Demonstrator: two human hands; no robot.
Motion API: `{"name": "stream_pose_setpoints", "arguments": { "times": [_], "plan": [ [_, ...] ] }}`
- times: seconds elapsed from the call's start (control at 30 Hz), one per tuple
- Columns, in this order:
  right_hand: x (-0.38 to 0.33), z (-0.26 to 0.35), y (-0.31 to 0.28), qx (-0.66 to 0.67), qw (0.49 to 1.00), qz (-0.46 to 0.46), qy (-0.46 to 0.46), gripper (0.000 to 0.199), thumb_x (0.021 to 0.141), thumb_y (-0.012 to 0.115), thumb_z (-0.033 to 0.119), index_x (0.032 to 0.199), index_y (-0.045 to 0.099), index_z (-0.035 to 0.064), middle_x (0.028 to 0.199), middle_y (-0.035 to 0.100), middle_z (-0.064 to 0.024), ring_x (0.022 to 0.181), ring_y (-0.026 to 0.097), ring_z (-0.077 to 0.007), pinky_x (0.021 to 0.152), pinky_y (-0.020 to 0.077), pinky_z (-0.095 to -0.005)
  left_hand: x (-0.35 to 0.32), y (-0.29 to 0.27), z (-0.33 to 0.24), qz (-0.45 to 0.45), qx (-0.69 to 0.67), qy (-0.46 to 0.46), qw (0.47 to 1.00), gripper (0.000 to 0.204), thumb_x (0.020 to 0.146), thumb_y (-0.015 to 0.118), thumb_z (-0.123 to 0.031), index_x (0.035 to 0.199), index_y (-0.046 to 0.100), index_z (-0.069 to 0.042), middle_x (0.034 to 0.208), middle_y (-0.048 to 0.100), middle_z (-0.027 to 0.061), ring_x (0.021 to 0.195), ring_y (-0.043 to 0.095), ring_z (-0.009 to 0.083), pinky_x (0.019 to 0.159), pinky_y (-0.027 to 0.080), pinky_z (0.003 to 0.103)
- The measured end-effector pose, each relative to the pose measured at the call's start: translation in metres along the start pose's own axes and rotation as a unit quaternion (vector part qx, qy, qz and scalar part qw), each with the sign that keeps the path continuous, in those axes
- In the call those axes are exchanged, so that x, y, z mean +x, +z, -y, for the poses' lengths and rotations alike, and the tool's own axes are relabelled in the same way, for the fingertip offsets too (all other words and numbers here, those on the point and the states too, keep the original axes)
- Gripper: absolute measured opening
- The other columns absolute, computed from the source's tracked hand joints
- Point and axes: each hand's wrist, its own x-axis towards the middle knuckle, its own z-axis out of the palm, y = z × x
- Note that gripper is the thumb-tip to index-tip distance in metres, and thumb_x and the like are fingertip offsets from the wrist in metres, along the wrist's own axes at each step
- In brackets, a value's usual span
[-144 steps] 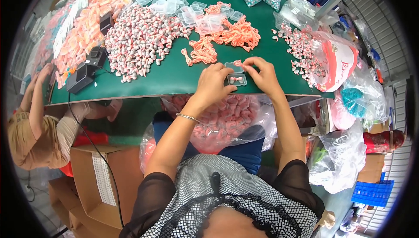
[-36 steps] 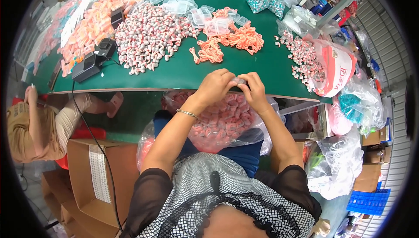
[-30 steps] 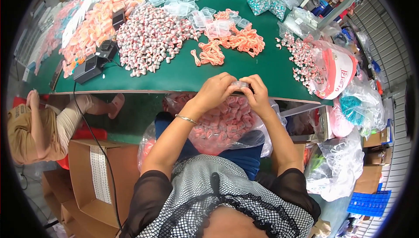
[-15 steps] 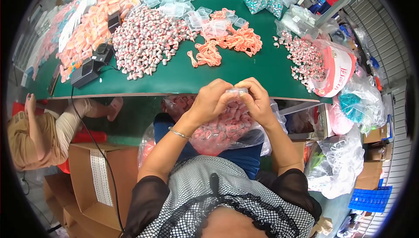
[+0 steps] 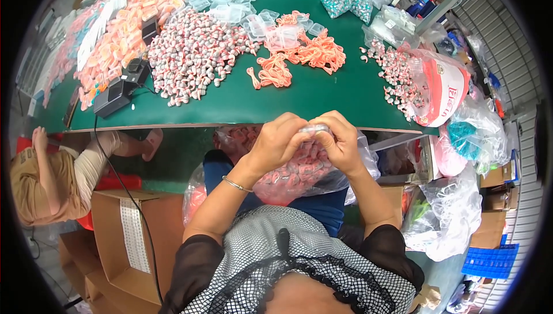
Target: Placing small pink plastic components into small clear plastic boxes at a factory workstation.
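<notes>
Between the fingertips of my left hand and my right hand is a small clear plastic case. Both hands pinch it, thumbs on the near side, just in front of the table edge. What is inside the case is too small to make out. Below my hands, a large clear bag on my lap is full of pink and grey packed pieces. On the green table ahead lie coral cord loops, a few open clear cases and a heap of grey-and-pink earplug-like pieces.
A smaller heap of such pieces spills from a red-and-white bag at right. Orange cases and black boxes lie at left. Cardboard boxes stand on the floor. Another person sits at far left.
Both hands, still pinching the clear case, have come slightly nearer to me and lower. The person at far left has shifted a hand slightly.
</notes>
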Motion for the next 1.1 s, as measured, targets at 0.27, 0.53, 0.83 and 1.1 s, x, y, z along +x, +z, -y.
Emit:
{"name": "stream_pose_setpoints", "arguments": {
  "times": [0.27, 0.53, 0.83, 1.1],
  "plan": [
    [0.008, -0.017, -0.006, 0.040, 0.999, 0.013, 0.007, 0.027, 0.094, 0.064, 0.024, 0.106, 0.066, -0.0006, 0.098, 0.065, -0.0122, 0.090, 0.062, -0.0233, 0.079, 0.0496, -0.0324, 0.013, -0.004, -0.002, 0.009, -0.016, -0.026, 0.999, 0.020, 0.086, 0.067, -0.008, 0.103, 0.062, 0.001, 0.089, 0.062, 0.0168, 0.080, 0.062, 0.0347, 0.070, 0.051, 0.040],
    [0.004, -0.030, -0.005, -0.005, 1.000, -0.002, -0.019, 0.026, 0.091, 0.066, 0.020, 0.109, 0.066, 0.0002, 0.105, 0.066, -0.0140, 0.095, 0.064, -0.0254, 0.082, 0.0501, -0.0332, 0.016, -0.001, 0.007, 0.014, 0.002, -0.027, 1.000, 0.024, 0.082, 0.069, -0.009, 0.104, 0.064, 0.000, 0.091, 0.064, 0.0175, 0.083, 0.063, 0.0347, 0.071, 0.052, 0.040],
    [0.025, -0.090, -0.024, -0.197, 0.978, -0.054, -0.047, 0.020, 0.082, 0.065, 0.005, 0.101, 0.068, 0.0063, 0.110, 0.065, -0.0131, 0.108, 0.060, -0.0307, 0.094, 0.0461, -0.0409, 0.006, 0.016, 0.056, 0.007, 0.209, -0.042, 0.977, 0.041, 0.079, 0.074, -0.016, 0.117, 0.063, -0.006, 0.122, 0.060, 0.0165, 0.106, 0.060, 0.0343, 0.089, 0.050, 0.040],
    [0.057, -0.113, 0.037, -0.387, 0.909, -0.153, -0.013, 0.040, 0.085, 0.063, 0.013, 0.125, 0.057, 0.0133, 0.122, 0.054, -0.0116, 0.119, 0.048, -0.0282, 0.100, 0.0303, -0.0556, 0.016, 0.017, 0.063, -0.077, 0.103, -0.099, 0.987, 0.032, 0.079, 0.071, -0.010, 0.109, 0.064, -0.003, 0.109, 0.062, 0.0163, 0.103, 0.060, 0.0342, 0.087, 0.049, 0.042]
  ]
}}
